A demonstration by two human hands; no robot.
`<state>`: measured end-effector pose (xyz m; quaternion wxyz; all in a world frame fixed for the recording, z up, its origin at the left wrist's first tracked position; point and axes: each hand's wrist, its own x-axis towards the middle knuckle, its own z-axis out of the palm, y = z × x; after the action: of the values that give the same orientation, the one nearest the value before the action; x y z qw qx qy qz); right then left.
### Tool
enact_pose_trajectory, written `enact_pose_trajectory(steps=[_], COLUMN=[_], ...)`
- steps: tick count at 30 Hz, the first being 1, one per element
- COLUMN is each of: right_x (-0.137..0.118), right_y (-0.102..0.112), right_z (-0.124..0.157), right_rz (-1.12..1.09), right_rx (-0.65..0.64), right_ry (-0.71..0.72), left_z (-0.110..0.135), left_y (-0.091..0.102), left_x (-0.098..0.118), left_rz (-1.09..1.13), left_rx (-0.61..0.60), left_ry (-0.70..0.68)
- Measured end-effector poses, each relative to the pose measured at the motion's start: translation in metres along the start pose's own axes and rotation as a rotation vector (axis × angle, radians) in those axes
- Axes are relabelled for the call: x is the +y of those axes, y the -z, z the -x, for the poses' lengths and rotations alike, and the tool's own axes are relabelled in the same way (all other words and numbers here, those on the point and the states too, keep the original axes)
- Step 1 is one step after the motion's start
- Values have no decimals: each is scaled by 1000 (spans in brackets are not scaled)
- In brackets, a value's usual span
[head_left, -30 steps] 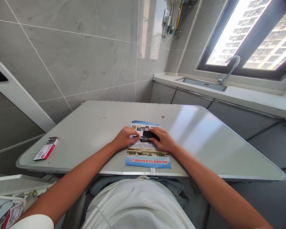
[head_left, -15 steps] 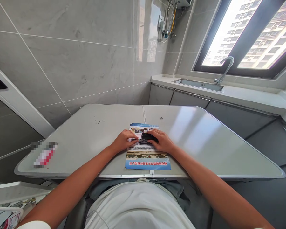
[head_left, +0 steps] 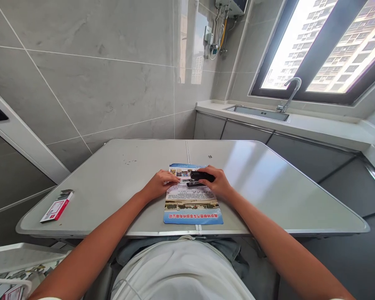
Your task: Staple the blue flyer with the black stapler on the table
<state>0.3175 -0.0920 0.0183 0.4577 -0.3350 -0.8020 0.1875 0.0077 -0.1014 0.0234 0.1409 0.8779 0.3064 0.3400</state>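
Observation:
A black stapler (head_left: 202, 176) is in my right hand (head_left: 218, 181), its fingers closed round the rear end. Its upper arm is raised apart from the base, with its front pointing left. My left hand (head_left: 162, 182) is closed in a pinch just left of the stapler's front. A thin metallic piece shows between those fingertips and the stapler; what exactly the fingers hold is too small to make out. Under both hands lies a printed leaflet (head_left: 192, 217) with a blue lower band and red lettering, upside down to me.
The pale folding table (head_left: 268, 196) has a centre seam. A red and white box (head_left: 56, 207) sits at its left end. Tiny dark bits (head_left: 130, 161) lie farther back, and two small metallic pieces (head_left: 210, 156) beyond the leaflet. A counter with a sink (head_left: 259, 112) stands behind right.
My right hand has shifted slightly right with the stapler, and a wider gap shows between its upper arm and base. My left hand stays nearly in place. The view has shifted slightly.

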Motion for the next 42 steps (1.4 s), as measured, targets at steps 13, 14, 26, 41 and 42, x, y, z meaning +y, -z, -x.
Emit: enact_pose_trajectory(steps=[13, 14, 26, 41, 42], right_x=[-29, -30, 1, 20, 19], right_y=[-22, -22, 51, 70, 70], right_z=[4, 4, 1, 16, 16], right_rz=[-104, -117, 289, 294, 301], right_rx=[-105, -67, 315, -103, -122], right_ry=[127, 85, -371, -409, -397], left_z=[-3, -4, 0, 3, 3], left_y=[-18, -19, -16, -22, -22], left_x=[23, 23, 13, 7, 7], left_rz=[60, 81, -214, -190, -182], left_rx=[-34, -2, -172, -218, -212], left_ry=[34, 54, 73, 20, 21])
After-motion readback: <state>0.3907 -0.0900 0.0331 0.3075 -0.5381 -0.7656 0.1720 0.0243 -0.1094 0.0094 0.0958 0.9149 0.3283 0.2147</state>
